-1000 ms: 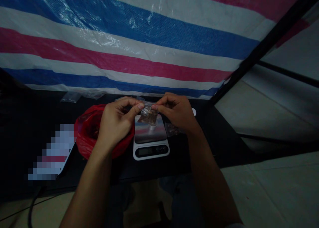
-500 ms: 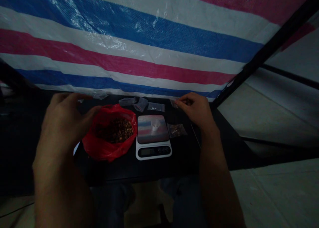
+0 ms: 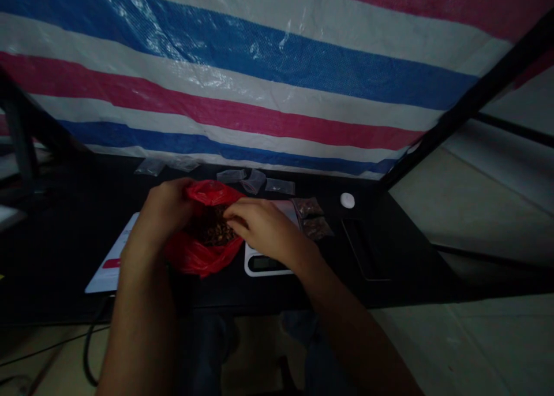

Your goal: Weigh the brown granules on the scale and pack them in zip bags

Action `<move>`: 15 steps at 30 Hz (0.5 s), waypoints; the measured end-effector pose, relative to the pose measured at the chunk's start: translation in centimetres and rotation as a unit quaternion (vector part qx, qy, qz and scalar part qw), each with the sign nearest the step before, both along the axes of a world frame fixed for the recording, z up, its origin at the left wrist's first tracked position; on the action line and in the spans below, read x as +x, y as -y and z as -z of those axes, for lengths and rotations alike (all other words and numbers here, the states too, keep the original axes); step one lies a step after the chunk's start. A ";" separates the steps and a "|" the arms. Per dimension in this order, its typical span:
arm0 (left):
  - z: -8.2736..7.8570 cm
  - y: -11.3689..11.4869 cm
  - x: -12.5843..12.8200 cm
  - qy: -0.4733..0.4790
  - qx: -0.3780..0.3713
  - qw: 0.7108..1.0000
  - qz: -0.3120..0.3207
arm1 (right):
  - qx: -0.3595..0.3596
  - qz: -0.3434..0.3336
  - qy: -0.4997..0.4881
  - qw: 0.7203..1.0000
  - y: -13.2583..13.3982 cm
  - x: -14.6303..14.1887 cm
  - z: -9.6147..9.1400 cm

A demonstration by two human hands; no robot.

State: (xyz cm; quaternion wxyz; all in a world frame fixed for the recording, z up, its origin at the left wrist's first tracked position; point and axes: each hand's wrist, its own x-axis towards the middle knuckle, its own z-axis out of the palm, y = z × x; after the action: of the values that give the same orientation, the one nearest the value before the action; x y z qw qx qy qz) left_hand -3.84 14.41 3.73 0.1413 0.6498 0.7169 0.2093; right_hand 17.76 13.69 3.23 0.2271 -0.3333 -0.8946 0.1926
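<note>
Lower centre: scale (image 3: 263, 264), partly under right hand (image 3: 264, 225). Centre: red bag (image 3: 203, 262) holding brown pieces (image 3: 216, 234); right fingers now moved to its mouth, cannot tell whether pinching anything. Left hand (image 3: 167, 208) now at bag's left rim; fingers hidden, grip cannot be told. Right of centre: two filled packets (image 3: 317, 228), one newly laid down; handling back at bag. Beyond: clear packets (image 3: 280, 186), striped sheet (image 3: 259, 116).

I see bright red on the plastic bag (image 3: 203, 260) at the right-hand fingers (image 3: 242, 211), mottled brown on the bits (image 3: 216, 234) inside. Right of those fingers, my feed shows a digital scale (image 3: 262, 263), white and black; beyond them, a tarp (image 3: 268, 122) striped blue, white and pinkish-red.
</note>
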 end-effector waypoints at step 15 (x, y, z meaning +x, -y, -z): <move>-0.5 1.4 0.3 0.066 0.032 0.993 0.097 | 0.007 0.030 0.129 0.991 -0.2 -3.1 3.2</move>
State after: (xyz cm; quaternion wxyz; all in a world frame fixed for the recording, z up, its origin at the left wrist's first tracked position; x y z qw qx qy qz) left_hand -3.52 12.98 4.23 0.1870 0.7052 0.6328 0.2594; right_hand 14.66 13.93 0.06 0.1175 -0.3801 -0.9075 0.1346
